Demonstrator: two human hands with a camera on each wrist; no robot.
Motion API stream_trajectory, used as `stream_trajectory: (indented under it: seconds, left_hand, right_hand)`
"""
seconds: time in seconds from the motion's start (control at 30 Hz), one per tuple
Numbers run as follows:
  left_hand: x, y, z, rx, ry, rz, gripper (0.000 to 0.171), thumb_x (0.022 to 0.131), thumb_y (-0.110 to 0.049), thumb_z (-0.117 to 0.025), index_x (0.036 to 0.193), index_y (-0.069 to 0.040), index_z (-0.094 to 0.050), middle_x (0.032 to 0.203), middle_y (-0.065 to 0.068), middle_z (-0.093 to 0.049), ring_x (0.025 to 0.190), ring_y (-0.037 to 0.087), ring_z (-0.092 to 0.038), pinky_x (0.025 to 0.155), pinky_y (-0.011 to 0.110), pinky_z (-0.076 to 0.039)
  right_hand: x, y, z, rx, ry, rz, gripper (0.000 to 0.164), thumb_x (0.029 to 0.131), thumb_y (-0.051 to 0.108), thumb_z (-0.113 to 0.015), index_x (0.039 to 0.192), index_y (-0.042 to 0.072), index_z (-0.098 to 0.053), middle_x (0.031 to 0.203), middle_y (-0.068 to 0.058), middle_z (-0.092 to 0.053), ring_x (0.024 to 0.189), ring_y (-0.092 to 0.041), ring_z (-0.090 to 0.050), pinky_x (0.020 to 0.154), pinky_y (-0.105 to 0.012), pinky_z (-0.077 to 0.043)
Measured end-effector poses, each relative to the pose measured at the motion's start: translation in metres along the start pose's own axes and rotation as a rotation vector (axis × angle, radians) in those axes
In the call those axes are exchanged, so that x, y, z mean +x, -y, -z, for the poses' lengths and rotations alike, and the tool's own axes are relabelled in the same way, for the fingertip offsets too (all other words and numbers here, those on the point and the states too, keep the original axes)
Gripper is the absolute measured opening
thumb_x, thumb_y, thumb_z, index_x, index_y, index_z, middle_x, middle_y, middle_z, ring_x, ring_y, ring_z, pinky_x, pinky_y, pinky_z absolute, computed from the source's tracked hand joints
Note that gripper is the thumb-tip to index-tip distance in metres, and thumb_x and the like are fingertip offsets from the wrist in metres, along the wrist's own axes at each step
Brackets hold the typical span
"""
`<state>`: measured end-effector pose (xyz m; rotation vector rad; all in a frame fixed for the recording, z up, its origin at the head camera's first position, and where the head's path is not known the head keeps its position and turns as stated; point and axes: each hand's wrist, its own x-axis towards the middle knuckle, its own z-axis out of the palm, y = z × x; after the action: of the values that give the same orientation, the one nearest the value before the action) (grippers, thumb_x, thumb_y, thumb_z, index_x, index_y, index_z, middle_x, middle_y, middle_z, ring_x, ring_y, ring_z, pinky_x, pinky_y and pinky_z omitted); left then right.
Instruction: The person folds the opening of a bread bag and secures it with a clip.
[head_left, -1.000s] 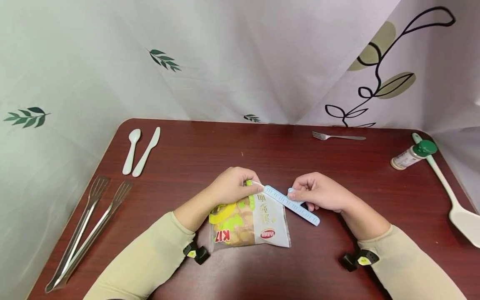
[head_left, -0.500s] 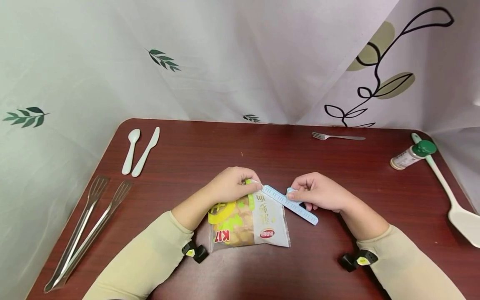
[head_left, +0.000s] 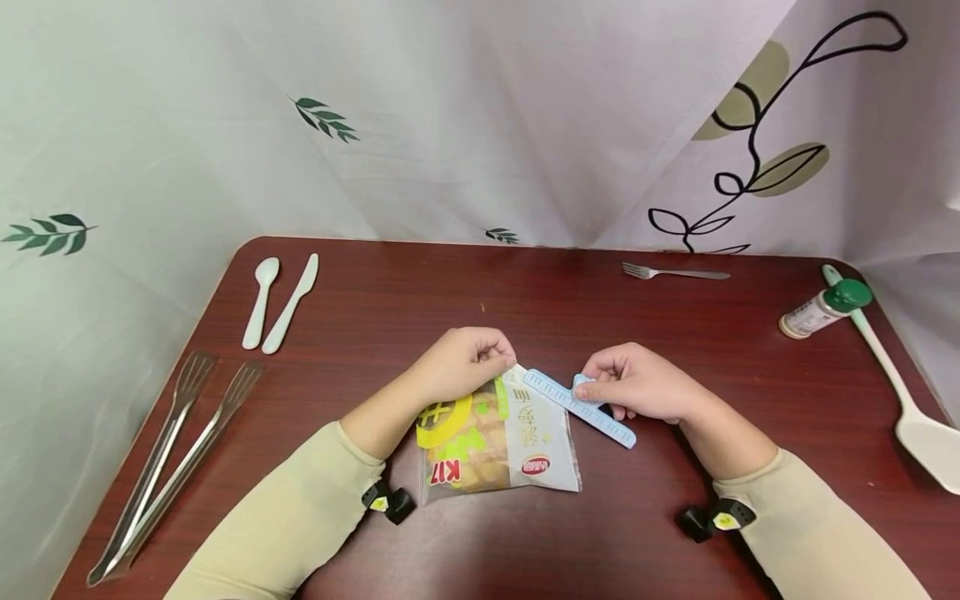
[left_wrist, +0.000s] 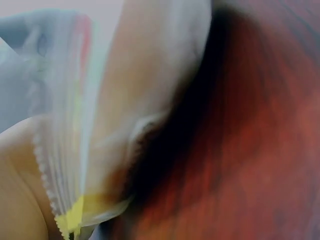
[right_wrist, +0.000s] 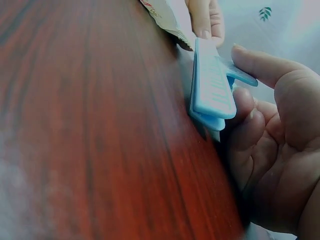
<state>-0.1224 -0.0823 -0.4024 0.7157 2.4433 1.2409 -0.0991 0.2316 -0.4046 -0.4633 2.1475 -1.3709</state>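
Note:
A clear snack bag (head_left: 480, 454) with a white band and yellow and green print lies mid-table. My left hand (head_left: 459, 367) pinches its far corner between thumb and fingers. A long light-blue bag clip (head_left: 581, 407) slants across the bag's right upper edge, its left end close to the left fingertips. My right hand (head_left: 645, 385) pinches the clip's handle; in the right wrist view the thumb presses the handle tab (right_wrist: 242, 75), and the clip's near end gapes slightly. Blurred bag film (left_wrist: 70, 125) fills much of the left wrist view, hiding the left fingertips there.
Metal tongs (head_left: 176, 467), a white spoon (head_left: 261, 304) and a white knife (head_left: 292, 304) lie at left. A fork (head_left: 675, 273) lies at the back. A green-capped shaker (head_left: 825, 310) and a long white spatula (head_left: 888, 358) are at right.
My left hand has shifted slightly up and left, its fingertips drawing away from the clip's end and baring more of the bag's corner. The right hand and clip are almost unmoved.

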Motion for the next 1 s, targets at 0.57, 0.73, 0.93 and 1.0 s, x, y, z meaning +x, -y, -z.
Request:
stream_trajectory:
  seconds: [0.57,0.73,0.93,1.0]
  left_hand:
    - [0.0,-0.001,-0.005,-0.071,-0.002,-0.012,0.009,0.103,-0.023,-0.071,0.098,-0.021,-0.078,0.081,-0.008,-0.07,0.077,0.014,-0.065,0.071,0.032,-0.053]
    - [0.0,0.001,-0.006,-0.094,-0.02,0.002,0.01,0.102,-0.021,-0.072,0.097,-0.02,-0.079,0.08,-0.008,-0.07,0.075,0.015,-0.066,0.069,0.031,-0.052]
    - [0.001,0.001,-0.006,-0.086,-0.024,0.009,0.012,0.103,-0.022,-0.07,0.095,-0.02,-0.079,0.086,-0.009,-0.074,0.08,0.013,-0.067,0.073,0.032,-0.052]
    - [0.002,0.0,-0.004,-0.067,-0.013,0.003,0.014,0.105,-0.024,-0.067,0.099,-0.02,-0.08,0.094,-0.01,-0.075,0.086,0.012,-0.067,0.079,0.033,-0.053]
  right_hand:
    - [0.003,0.005,-0.012,-0.043,-0.093,0.066,0.011,0.097,0.017,-0.08,0.088,0.011,-0.079,0.066,-0.003,-0.063,0.047,-0.015,-0.052,0.044,-0.026,-0.043]
    - [0.004,0.006,-0.016,-0.044,-0.099,0.093,0.012,0.098,0.018,-0.079,0.088,0.012,-0.079,0.066,-0.002,-0.062,0.047,-0.015,-0.053,0.045,-0.028,-0.045]
    - [0.004,0.008,-0.018,-0.051,-0.121,0.09,0.012,0.098,0.018,-0.079,0.087,0.012,-0.079,0.066,-0.003,-0.062,0.046,-0.014,-0.052,0.044,-0.027,-0.045]
    - [0.004,0.008,-0.018,-0.048,-0.128,0.084,0.012,0.098,0.018,-0.079,0.088,0.012,-0.078,0.067,-0.004,-0.063,0.046,-0.014,-0.052,0.044,-0.027,-0.045]
